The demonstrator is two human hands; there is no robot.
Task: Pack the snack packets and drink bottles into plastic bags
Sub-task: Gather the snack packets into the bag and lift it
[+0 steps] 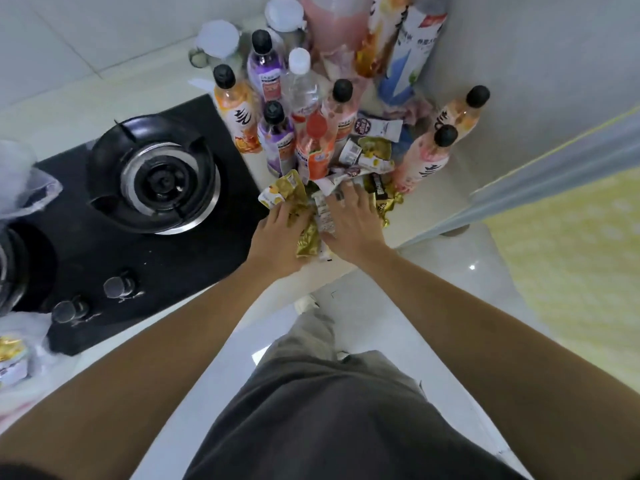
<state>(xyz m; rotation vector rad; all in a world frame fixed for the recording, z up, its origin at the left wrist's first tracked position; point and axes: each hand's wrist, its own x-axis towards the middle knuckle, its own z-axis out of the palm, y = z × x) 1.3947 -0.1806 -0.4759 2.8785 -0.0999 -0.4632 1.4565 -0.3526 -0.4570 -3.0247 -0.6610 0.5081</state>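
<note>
Packets lie heaped straight ahead under both my hands, left hand clutching gold ones, right hand spread flat, bottles beyond.

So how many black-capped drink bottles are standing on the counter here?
6. Orange bottle beside the stove, two purple bottles to its right, a pink bottle mid-cluster, and two peach bottles at the far right. Others may be hidden behind the tall packages.

Gold & white snack packets, orange/purple/pink bottles w/ black caps, black stove.
</note>
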